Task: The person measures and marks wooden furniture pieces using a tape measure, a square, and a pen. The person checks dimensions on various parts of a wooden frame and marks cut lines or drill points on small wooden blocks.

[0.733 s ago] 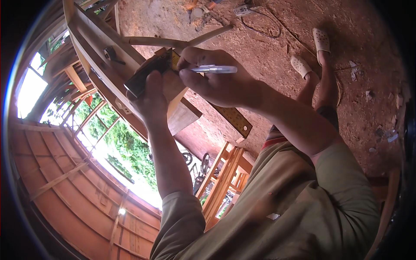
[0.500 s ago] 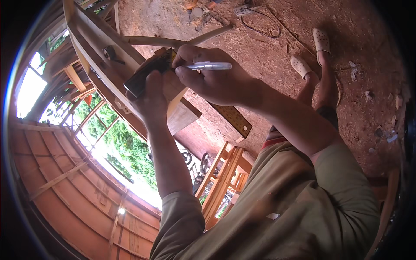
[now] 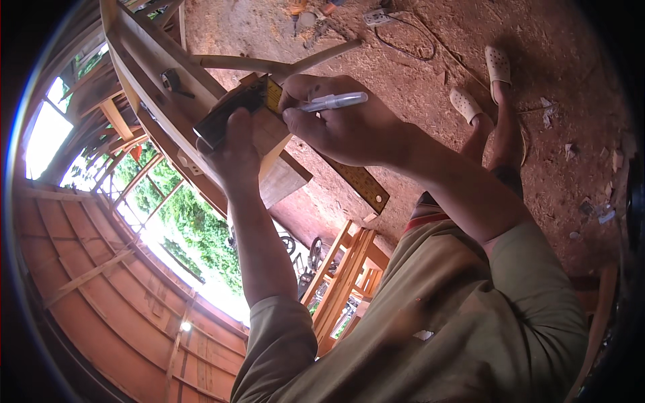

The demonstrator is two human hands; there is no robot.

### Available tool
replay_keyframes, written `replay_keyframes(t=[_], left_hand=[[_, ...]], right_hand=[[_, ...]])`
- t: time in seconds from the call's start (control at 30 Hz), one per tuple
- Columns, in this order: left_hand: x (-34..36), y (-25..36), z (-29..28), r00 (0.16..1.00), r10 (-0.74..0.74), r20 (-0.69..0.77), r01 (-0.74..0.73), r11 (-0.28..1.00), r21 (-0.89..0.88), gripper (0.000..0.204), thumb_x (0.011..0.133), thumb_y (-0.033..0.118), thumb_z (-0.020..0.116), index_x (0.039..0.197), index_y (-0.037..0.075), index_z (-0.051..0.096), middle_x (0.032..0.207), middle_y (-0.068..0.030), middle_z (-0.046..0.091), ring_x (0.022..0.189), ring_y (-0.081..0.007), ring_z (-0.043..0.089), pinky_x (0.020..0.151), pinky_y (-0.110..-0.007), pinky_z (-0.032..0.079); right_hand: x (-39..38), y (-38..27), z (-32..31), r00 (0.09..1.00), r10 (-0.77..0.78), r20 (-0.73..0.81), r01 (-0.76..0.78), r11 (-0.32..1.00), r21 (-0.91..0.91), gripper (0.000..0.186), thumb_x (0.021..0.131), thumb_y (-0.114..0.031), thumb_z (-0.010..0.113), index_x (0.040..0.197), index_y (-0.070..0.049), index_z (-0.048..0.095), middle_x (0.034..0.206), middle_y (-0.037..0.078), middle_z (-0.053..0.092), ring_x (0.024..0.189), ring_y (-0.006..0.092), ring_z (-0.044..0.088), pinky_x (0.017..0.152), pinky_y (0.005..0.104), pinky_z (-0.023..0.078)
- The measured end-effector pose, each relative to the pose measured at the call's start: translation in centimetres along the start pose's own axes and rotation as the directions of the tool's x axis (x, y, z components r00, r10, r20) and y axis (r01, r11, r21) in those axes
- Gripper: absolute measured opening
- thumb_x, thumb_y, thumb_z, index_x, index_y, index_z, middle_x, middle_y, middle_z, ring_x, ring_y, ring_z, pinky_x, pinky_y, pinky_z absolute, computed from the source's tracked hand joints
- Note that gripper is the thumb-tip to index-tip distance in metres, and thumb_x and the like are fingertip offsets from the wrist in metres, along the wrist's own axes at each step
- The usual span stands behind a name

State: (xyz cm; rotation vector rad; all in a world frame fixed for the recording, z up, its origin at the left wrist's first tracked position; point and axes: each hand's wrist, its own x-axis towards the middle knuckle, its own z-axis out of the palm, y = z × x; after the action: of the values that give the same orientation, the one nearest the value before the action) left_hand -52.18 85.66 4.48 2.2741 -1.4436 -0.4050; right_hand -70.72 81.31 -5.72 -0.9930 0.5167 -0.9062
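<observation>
Littered floor point(image 3: 564, 215) beneath the grips: left hand point(image 3: 234, 154) clamped on square point(image 3: 359, 183), right hand point(image 3: 349, 127) pinching pen point(image 3: 339, 101); slack left hold could skew square.

So the dirt floor point(image 3: 443, 134) has a pale socket block point(image 3: 377, 17) up top with a dark cord point(image 3: 411, 56) looped beside it, plus some orange tools point(image 3: 296, 9) near the edge. Lower down there's a slatted wooden frame point(image 3: 344, 289) next to some dark wheels point(image 3: 314, 253), with green foliage point(image 3: 201, 232) outside and a reddish panelled surface point(image 3: 101, 248) over on the left
</observation>
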Motion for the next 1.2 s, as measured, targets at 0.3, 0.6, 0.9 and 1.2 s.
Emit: replay_keyframes(t=[0.3,0.6,0.9,1.2], left_hand=[[-0.5,2.3,0.9,0.975,-0.213,-0.059,0.198,0.961,-0.194,0.027,0.088,0.011,0.071,0.11,-0.005,0.073,0.095,-0.0068,0.074,0.081,-0.0108,0.067,0.07,-0.025,0.051],[0.1,1.7,0.4,0.996,-0.089,0.026,0.088,0.996,0.035,0.029,0.09,0.014,0.067,0.114,-0.003,0.072,0.103,-0.01,0.076,0.094,-0.0173,0.071,0.084,-0.032,0.056],[-0.2,1.0,0.6,0.998,-0.064,0.03,0.068,0.983,-0.171,0.031,0.086,0.013,0.067,0.112,-0.004,0.072,0.102,-0.0111,0.076,0.095,-0.0181,0.072,0.088,-0.032,0.055],[-0.6,1.6,1.1,0.993,-0.113,-0.033,0.106,0.982,-0.157,0.029,0.089,0.008,0.065,0.117,-0.001,0.07,0.105,-0.0122,0.075,0.096,-0.0208,0.072,0.088,-0.033,0.055]], right_hand=[[-1.2,-1.4,-1.6,0.985,0.139,0.099,-0.132,0.989,-0.073,0.016,0.093,-0.02,0.06,0.094,-0.004,0.063,0.079,0.012,0.069,0.071,0.0252,0.068,0.066,0.0379,0.053],[0.9,0.3,0.8,0.995,0.096,0.008,-0.096,0.995,-0.018,0.02,0.094,-0.024,0.061,0.102,-0.006,0.063,0.077,0.013,0.068,0.071,0.0267,0.069,0.064,0.0386,0.053],[-1.3,-2.2,-1.2,0.968,0.18,0.177,-0.163,0.981,-0.109,0.018,0.097,-0.021,0.06,0.1,-0.003,0.062,0.075,0.016,0.06,0.07,0.0309,0.065,0.063,0.0402,0.048],[-3.3,-9.0,-7.8,0.834,0.473,0.284,-0.458,0.881,-0.12,0.021,0.099,-0.018,0.058,0.106,0.001,0.064,0.09,0.013,0.066,0.085,0.0227,0.067,0.075,0.0368,0.052]])
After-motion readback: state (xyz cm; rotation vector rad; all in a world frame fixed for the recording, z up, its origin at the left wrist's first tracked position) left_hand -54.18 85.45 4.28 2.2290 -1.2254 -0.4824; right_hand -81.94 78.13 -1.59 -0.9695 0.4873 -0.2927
